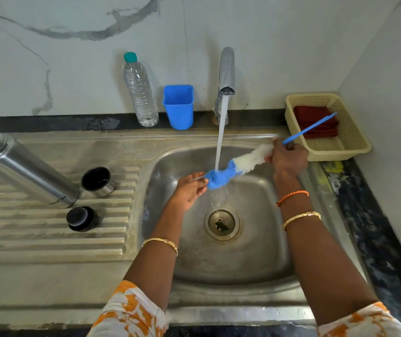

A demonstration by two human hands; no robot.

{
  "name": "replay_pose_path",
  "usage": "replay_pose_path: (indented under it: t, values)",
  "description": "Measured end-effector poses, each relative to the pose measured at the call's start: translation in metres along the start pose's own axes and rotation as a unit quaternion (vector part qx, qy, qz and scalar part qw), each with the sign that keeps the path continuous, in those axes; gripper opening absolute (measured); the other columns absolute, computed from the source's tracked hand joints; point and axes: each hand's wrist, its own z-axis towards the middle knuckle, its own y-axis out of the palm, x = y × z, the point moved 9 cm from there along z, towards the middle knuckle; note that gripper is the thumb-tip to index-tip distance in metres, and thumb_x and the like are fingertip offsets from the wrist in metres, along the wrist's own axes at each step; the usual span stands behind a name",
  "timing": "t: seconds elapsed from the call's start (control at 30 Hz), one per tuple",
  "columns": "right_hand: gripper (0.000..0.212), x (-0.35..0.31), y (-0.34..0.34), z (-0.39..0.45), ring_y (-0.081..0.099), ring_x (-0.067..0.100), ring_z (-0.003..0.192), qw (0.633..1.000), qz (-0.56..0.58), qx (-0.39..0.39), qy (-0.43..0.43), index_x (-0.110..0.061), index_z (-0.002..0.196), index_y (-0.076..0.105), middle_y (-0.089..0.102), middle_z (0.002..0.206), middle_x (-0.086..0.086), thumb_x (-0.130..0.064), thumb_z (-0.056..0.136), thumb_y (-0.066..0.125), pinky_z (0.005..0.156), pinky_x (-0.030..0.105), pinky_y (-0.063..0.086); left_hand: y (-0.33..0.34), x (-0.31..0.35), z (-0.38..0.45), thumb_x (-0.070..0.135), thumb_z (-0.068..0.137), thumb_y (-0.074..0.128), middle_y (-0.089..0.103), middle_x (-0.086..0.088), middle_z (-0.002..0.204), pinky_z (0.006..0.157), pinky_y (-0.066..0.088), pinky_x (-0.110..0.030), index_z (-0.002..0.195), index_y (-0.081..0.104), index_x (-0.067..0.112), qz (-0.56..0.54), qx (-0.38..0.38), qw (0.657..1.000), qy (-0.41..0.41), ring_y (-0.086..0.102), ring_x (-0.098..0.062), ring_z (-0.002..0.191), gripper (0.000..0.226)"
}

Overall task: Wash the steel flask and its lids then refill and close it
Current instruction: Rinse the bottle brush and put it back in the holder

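- Head view, step: right hand [288, 158] grips blue-and-white bristle bottle brush [239, 166] at its handle; left hand [191, 189], fingers loosely spread, touches its blue tip under running tap water [221, 132].
- Cylindrical steel flask [24, 169]: uncapped on ribbed drainboard [48, 239], leaning, long axis diagonal, mouth pointing upper-left; both lids beside it.
- Next, judged: brush goes into the flask's mouth, aligned with that axis.

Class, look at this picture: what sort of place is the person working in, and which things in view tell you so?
Most likely a home kitchen sink area. A steel sink with a ribbed draining board, a running tap, and a bottle brush being rinsed under the water all suggest a washing-up spot.
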Motion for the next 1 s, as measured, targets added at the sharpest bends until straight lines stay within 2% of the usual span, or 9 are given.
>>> replay_pose_path:
  t: [0.13,0.23,0.33,0.5,0.63,0.73,0.87,0.93,1.0]
  values:
    - [0.029,-0.001,-0.009,0.003,0.062,0.013,0.049,0.999,-0.043,0.006,0.0,-0.002,0.101,0.064,0.07,0.083,0.011,-0.027,0.086,0.068,0.047,0.018,0.053,0.007,0.004,0.004,0.01,0.09,0.065,0.06,0.0,0.08,0.057,0.047,-0.016,0.086,0.061,0.014,0.055,0.027,0.998,0.005,0.052,-0.007,0.064,0.007]
    - [0.028,-0.006,-0.013,0.006,0.064,0.017,0.067,0.995,-0.093,0.006,-0.022,-0.004,0.103,0.066,0.068,0.089,0.005,-0.027,0.086,0.066,0.063,0.027,0.055,0.016,0.009,0.005,0.028,0.091,0.064,0.063,-0.001,0.085,0.063,0.051,-0.029,0.099,0.061,0.012,0.105,0.031,0.994,-0.013,0.058,-0.012,0.072,0.018]
    - [0.029,-0.013,-0.019,0.006,0.062,0.019,0.089,0.992,-0.12,0.014,-0.046,-0.009,0.108,0.064,0.066,0.099,0.004,-0.029,0.087,0.062,0.074,0.028,0.047,0.031,0.007,0.003,0.022,0.097,0.055,0.064,-0.009,0.095,0.077,0.055,-0.045,0.108,0.057,0.007,0.086,0.008,0.995,-0.043,0.063,-0.023,0.075,0.018]
    - [0.026,-0.013,-0.013,0.014,0.063,0.021,0.096,0.996,-0.056,-0.042,-0.052,-0.015,0.109,0.06,0.06,0.094,-0.001,-0.027,0.086,0.066,0.088,0.037,0.052,0.045,0.004,0.001,0.024,0.101,0.048,0.063,-0.013,0.094,0.081,0.053,-0.04,0.109,0.058,0.006,0.096,0.007,0.993,-0.071,0.064,-0.029,0.081,0.022]
    - [0.017,-0.012,0.002,0.008,0.067,0.027,0.087,0.986,-0.095,-0.109,-0.088,-0.016,0.09,0.06,0.068,0.092,0.009,-0.025,0.081,0.071,0.08,0.047,0.056,0.04,-0.008,0.004,0.019,0.1,0.048,0.064,-0.006,0.077,0.079,0.049,-0.033,0.09,0.055,0.013,0.186,-0.027,0.974,-0.127,0.053,-0.018,0.068,0.014]
    - [0.019,-0.017,0.018,-0.008,0.066,0.025,0.079,0.971,-0.135,-0.151,-0.127,-0.01,0.088,0.066,0.069,0.088,0.012,-0.024,0.08,0.074,0.078,0.042,0.055,0.025,0.033,0.021,0.01,0.096,0.05,0.059,-0.003,0.083,0.061,0.04,-0.023,0.079,0.058,0.018,0.219,0.046,0.975,0.0,0.053,-0.019,0.077,0.02]
    - [0.014,-0.01,0.051,-0.035,0.068,0.022,0.078,0.955,-0.15,-0.233,-0.104,-0.015,0.08,0.07,0.071,0.082,0.007,-0.025,0.075,0.079,0.078,0.043,0.057,0.052,0.134,0.009,0.011,0.096,0.054,0.065,-0.004,0.109,0.081,0.05,-0.024,0.114,0.064,0.012,0.221,0.056,0.946,0.231,0.06,-0.015,0.097,0.022]
    - [0.018,-0.008,0.066,-0.049,0.069,0.027,0.078,0.949,-0.14,-0.268,-0.085,-0.02,0.066,0.063,0.069,0.075,0.006,-0.021,0.073,0.08,0.075,0.048,0.057,0.071,0.167,0.007,0.012,0.094,0.059,0.066,-0.006,0.113,0.091,0.051,-0.029,0.123,0.061,0.006,0.245,0.046,0.928,0.278,0.062,-0.017,0.101,0.03]
    - [0.024,-0.008,0.074,-0.06,0.065,0.025,0.072,0.948,-0.122,-0.287,-0.064,-0.019,0.062,0.059,0.065,0.071,0.007,-0.015,0.075,0.079,0.068,0.046,0.059,0.084,0.178,0.01,0.011,0.092,0.06,0.069,-0.011,0.108,0.084,0.054,-0.029,0.117,0.064,0.001,0.261,0.038,0.924,0.277,0.065,-0.019,0.093,0.027]
